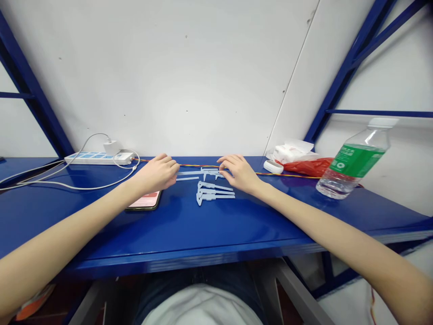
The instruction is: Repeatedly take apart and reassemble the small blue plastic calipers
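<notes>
Nearest on the table (203,234), a phone (145,201) and spare calipers (214,193) lie loose. Beyond them, the left hand (157,174) and right hand (238,171) each pinch one end of a caliper (199,172), apparently fitting its slide. Any further sliding calls for steady alignment.

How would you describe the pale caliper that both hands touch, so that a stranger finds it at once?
On the blue table, look at the middle, close to the white wall, between the left hand and the right hand. The pale blue caliper lies there, a hand at each end. Unlike the loose calipers nearer the person, only it is touched.
</notes>
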A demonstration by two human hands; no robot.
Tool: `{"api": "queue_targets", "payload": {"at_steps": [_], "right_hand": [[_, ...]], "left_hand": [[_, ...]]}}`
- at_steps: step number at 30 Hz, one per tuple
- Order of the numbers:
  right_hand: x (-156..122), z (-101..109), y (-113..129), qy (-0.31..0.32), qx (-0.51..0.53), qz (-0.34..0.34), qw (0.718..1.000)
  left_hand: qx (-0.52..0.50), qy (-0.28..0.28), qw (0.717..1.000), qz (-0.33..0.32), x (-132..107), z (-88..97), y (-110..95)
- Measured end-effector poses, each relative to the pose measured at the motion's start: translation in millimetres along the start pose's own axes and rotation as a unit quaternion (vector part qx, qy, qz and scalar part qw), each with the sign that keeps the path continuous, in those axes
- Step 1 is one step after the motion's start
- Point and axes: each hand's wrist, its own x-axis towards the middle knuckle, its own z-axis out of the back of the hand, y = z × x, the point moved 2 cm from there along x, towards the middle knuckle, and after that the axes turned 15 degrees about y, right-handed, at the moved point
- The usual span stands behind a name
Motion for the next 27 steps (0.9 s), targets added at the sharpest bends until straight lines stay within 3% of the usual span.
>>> {"api": "queue_targets", "payload": {"at_steps": [10, 18, 27], "right_hand": [[0.5, 0.2, -0.2, -0.025, -0.009, 0.008, 1.000], [1.4, 6.6, 22.6, -0.044, -0.001, 0.044, 0.998], [0.9, 7.0, 29.5, 0.000, -0.010, 0.054, 0.998]], "left_hand": [[-0.006, -0.016, 1.000, 0.003, -0.7, 3.3, 3.3], [-0.004, -0.065, 0.998, -0.010, 2.8, 18.7, -19.6], [-0.017, -0.090, 0.996, -0.013, 2.6, 18.6, -28.1]]}}
